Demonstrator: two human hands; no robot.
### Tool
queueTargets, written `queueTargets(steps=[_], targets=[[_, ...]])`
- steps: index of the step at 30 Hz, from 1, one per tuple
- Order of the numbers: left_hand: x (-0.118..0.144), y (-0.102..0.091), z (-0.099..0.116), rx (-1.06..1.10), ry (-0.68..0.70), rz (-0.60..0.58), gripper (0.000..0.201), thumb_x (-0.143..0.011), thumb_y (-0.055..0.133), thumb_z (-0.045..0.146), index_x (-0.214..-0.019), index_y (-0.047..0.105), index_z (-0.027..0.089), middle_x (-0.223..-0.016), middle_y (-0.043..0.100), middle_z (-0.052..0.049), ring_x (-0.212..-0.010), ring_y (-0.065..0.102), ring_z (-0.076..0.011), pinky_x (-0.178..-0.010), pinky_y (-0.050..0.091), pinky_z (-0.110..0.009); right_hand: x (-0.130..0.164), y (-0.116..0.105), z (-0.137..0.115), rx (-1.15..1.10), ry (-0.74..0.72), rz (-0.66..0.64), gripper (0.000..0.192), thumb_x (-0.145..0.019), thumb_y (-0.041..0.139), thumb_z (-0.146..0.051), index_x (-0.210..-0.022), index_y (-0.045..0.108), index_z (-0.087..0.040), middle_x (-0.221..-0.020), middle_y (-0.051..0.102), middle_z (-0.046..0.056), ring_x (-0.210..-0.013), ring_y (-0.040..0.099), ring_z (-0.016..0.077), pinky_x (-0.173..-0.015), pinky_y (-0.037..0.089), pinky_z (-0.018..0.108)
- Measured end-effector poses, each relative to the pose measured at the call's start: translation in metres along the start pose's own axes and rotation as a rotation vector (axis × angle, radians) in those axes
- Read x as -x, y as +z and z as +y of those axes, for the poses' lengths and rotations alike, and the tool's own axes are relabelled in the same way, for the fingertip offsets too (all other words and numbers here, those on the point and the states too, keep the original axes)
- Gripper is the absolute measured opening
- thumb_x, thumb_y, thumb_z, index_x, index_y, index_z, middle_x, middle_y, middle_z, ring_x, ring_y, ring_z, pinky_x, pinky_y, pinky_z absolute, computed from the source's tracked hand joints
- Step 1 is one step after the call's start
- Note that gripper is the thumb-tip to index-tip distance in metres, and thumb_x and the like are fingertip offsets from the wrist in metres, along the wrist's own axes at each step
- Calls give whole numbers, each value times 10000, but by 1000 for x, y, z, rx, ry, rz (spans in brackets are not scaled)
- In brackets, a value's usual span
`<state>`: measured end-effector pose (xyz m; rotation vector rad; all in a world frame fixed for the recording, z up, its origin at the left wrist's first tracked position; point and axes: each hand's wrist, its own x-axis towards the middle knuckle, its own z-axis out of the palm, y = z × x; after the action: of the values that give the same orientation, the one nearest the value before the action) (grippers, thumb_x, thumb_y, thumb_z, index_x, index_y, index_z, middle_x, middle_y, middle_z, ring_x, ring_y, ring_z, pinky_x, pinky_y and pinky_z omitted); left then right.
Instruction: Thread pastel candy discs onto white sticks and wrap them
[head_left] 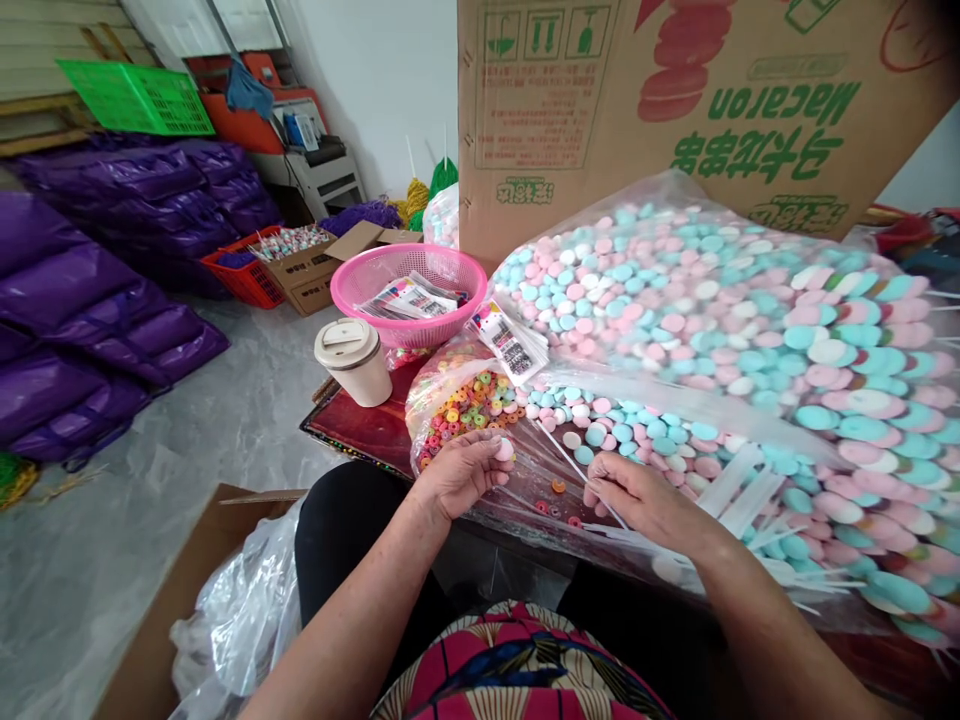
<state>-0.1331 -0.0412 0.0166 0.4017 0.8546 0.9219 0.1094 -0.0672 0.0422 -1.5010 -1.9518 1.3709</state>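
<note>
From the middle of the view, purple bags [82, 310] are stacked toward nine o'clock, and a bright green crate [139, 100] is seen above them at ten. At eight o'clock, crumpled clear plastic [240, 600] is contained in a carton [169, 600]. Between nine and ten, a red crate [244, 283] is placed beside a small cardboard box [307, 290], which is packed with small multicoloured pieces. At nine, the contents of a cream cup [360, 375] are hidden by its lid. Printed packets [412, 298] are piled in a pink basket [420, 330] at ten to eleven. Colourful rings [469, 405] are held in a clear bag [424, 390] near seven. Pink, blue and white discs [622, 290] are heaped in a large clear bag [735, 408] toward two, backed by a big "Macaron" carton [585, 120], its lettering inverted.

A grey floor [262, 400] is shown at nine, a pale wall [375, 100] at eleven. The dark red bench [360, 425] is largely covered by plastic. At six, a pale pink disc [505, 450] is pinched by the left hand's [465, 472] fingers. Loose rings [574, 522] are scattered at five. At four, a white stick [562, 450] is grasped by the right hand's [630, 492] fingers. Layered disc skewers [862, 420] are stacked at three.
</note>
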Motion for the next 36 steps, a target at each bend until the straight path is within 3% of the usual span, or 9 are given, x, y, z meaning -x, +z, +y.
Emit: queueTargets(steps=[3, 6, 10, 13, 20, 25, 28, 31, 36], targets=[[2, 10, -6, 20, 31, -32, 217, -675, 720, 155, -863, 626, 101, -708, 652, -46, -578, 616, -118, -516, 496, -212, -3, 12, -8, -343, -25, 2, 200, -845, 463, -400, -805, 456, -204, -648, 492, -58, -456, 423, 69, -439, 321, 211], [5, 26, -12, 29, 130, -18, 262, -621, 772, 186, -832, 636, 111, -680, 641, -22, -578, 598, -101, -556, 493, -211, -11, 32, -24, -516, -68, 123, 263, -824, 503, -448, -936, 495, -211, -571, 398, -93, -386, 292, 54, -375, 243, 197], [13, 46, -18, 7, 261, -17, 318, -606, 789, 238, -876, 662, 128, -751, 664, -27, -648, 604, -109, -661, 494, -245, -22, 51, -42, -237, -153, 437, 207, -799, 547, -405, -796, 558, -199, -659, 558, -15, -580, 490, 110, -550, 418, 232], [18, 51, -21, -61, 262, -62, 346, -618, 787, 270, -916, 677, 131, -790, 668, -36, -699, 604, -119, -723, 483, -263, -22, 52, -42, -138, -164, 542, 205, -798, 542, -390, -718, 538, -201, -637, 580, -8, -586, 509, 122, -564, 432, 236], [22, 59, -20, -120, 260, -180, 367, -630, 782, 274, -955, 690, 132, -817, 683, -53, -759, 606, -134, -756, 463, -252, -13, 46, -30, -101, -313, 545, 181, -832, 483, -293, -906, 620, -201, -859, 668, 40, -749, 612, 162, -684, 490, 278], [21, 61, -21, -122, 267, -22, 339, -553, 817, 247, -848, 686, 141, -752, 680, -31, -670, 594, -120, -662, 465, -238, -6, 43, -32, -137, -252, 546, 223, -857, 482, -365, -909, 624, -201, -852, 667, 37, -789, 610, 173, -718, 487, 275], [20, 60, -24, -211, 317, -12, 244, -572, 797, 236, -761, 682, 134, -694, 657, -13, -626, 572, -106, -625, 454, -223, -6, 40, -35, -123, -185, 522, 268, -857, 485, -415, -960, 623, -209, -841, 664, 23, -759, 598, 164, -689, 474, 258], [20, 60, -25, -275, 355, 5, 236, -567, 787, 210, -768, 687, 137, -685, 654, -7, -635, 580, -111, -638, 462, -227, -12, 39, -35, -78, -124, 430, 268, -834, 513, -440, -894, 628, -205, -775, 657, 7, -725, 585, 161, -668, 459, 258], [22, 58, -27, -240, 287, 33, 312, -529, 804, 197, -799, 660, 135, -702, 672, -13, -629, 595, -113, -632, 478, -231, -16, 38, -31, -156, -98, 362, 309, -842, 488, -466, -850, 631, -192, -742, 652, 6, -688, 587, 154, -622, 462, 248]])
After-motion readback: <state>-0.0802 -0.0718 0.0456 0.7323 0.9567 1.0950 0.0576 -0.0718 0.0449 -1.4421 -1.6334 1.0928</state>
